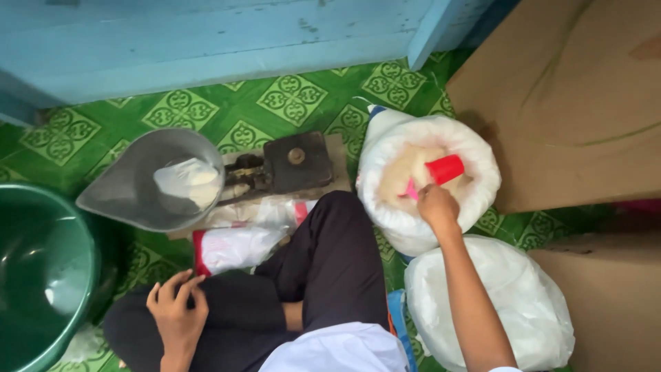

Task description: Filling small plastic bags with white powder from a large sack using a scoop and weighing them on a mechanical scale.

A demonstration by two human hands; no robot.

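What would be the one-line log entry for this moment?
right hand: grips red scoop in open white sack | left hand: on knee | scale pan: small bag

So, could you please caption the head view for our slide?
Right hand dips a red scoop into an open white sack beside a balance scale.

A green plastic basin (38,275) sits left, brown cardboard (578,103) right, a blue wooden wall (206,41) behind, over green patterned floor tiles (289,100).
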